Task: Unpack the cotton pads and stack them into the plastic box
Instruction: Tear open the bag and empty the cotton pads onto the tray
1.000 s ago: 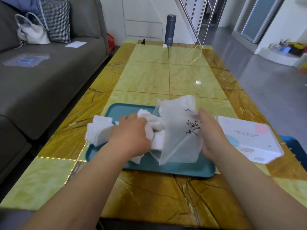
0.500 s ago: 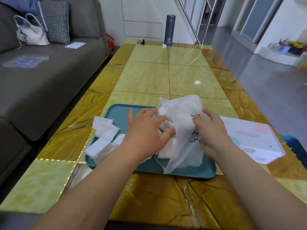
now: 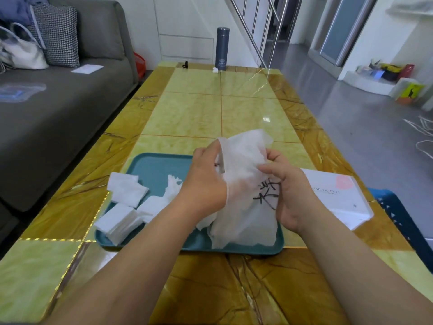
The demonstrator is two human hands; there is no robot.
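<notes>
A translucent white plastic bag [image 3: 243,184] with black lettering stands upright on the teal tray [image 3: 154,170]. My left hand [image 3: 206,181] grips its upper left edge and my right hand [image 3: 285,191] grips its right side, fingers curled into the film. White square cotton pads [image 3: 127,190] lie in loose stacks on the tray's left side, with another stack [image 3: 117,220] hanging over the tray's left front corner. More pads [image 3: 173,186] sit beside my left wrist. The white plastic box [image 3: 337,195] with a pink spot on its lid lies shut on the table, right of the tray.
The yellow marble coffee table [image 3: 220,113] stretches ahead, with a dark flask [image 3: 222,49] at its far end. A grey sofa [image 3: 58,113] with a handbag runs along the left. A blue stool [image 3: 403,219] stands at the table's right edge.
Both hands have lifted the bag upright and shifted to grip its top. My left hand has let go of the pads it held; they now lie on the tray's left side.
</notes>
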